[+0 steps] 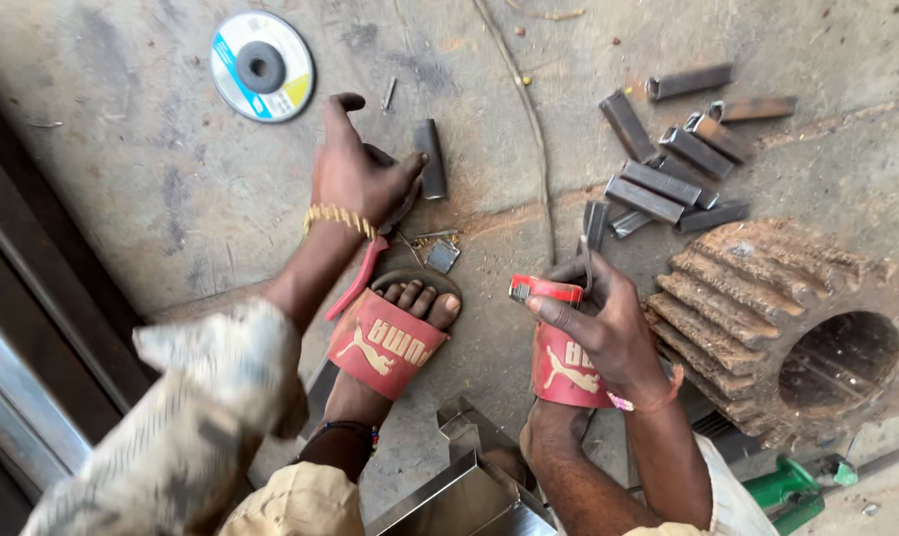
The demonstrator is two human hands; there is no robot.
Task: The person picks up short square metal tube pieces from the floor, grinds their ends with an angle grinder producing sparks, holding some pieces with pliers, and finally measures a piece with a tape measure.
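On a dusty concrete floor (172,189) scattered with grit, a seated person works with both hands over feet in red slide sandals (382,342). Left hand (352,174) rests on the ground with fingers spread, its thumb touching a short dark steel tube piece (431,159) that lies with its long axis running nearly straight away from the person, tilted slightly left at the far end. Pliers with red handles (355,281) lie beneath the wrist, handles pointing back toward the left foot. Right hand (603,323) is curled around a small red object (546,290), held level with its metal end pointing left; what it is cannot be told. Beyond it, a loose heap of cut rectangular steel tube pieces (668,164) lies at mixed angles. A rusted, ribbed round casting with a hole (797,328) sits at right. A flat cutting disc (262,67) lies well apart at upper left. Bright folded sheet metal (469,476) sits between the knees, a green power tool (792,491) near the right leg.
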